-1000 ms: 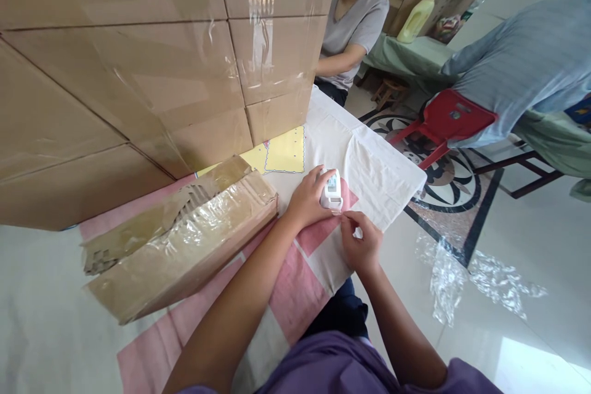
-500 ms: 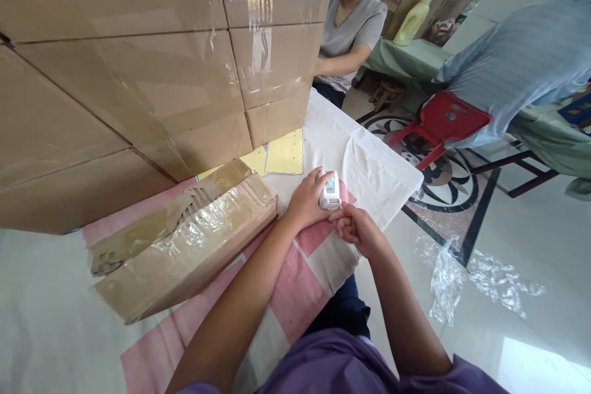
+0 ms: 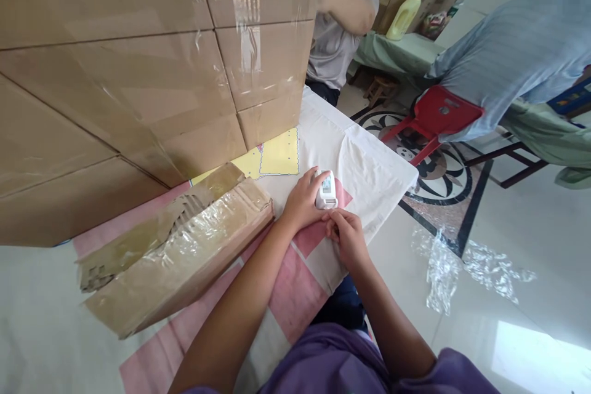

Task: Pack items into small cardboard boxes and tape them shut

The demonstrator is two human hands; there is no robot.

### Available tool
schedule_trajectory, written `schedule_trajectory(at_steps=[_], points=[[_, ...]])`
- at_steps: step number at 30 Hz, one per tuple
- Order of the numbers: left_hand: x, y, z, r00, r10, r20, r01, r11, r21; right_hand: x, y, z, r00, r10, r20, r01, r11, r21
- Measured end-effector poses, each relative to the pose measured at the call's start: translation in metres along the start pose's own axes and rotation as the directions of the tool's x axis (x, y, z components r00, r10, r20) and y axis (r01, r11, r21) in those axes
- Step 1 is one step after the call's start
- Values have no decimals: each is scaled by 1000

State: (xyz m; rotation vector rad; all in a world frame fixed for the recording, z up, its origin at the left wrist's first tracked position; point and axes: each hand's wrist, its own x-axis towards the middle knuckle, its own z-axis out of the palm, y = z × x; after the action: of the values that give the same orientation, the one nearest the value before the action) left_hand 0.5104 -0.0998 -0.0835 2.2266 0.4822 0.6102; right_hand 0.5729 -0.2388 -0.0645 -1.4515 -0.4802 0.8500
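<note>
The small, rounded white device has its greyish panel facing up. The left hand holds it over the counter.

I count one left hand and one right hand near the middle, with one white device; one torn carton near left; toward far right, one red chair, one wooden stool, one yellow bottle; three other people farther off.
</note>
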Motion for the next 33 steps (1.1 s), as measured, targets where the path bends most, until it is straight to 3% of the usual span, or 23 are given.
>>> schedule_trajectory(at_steps=[5, 16, 26, 33], points=[[0, -1, 0, 1000, 8, 7, -8, 1000, 6, -9, 4, 2, 997, -74, -17, 73, 996, -50], [0, 3, -2, 999, -25, 35, 24, 1000, 19, -9, -1, 1, 995, 98, -29, -95, 993, 77], [2, 2, -5, 999, -22, 49, 19, 998, 59, 0, -1, 0, 980, 196, 32, -196, 981, -3], [3, 2, -7, 998, -23, 60, 17, 996, 89, 0, -3, 3, 983, 182, 10, -181, 979, -91]])
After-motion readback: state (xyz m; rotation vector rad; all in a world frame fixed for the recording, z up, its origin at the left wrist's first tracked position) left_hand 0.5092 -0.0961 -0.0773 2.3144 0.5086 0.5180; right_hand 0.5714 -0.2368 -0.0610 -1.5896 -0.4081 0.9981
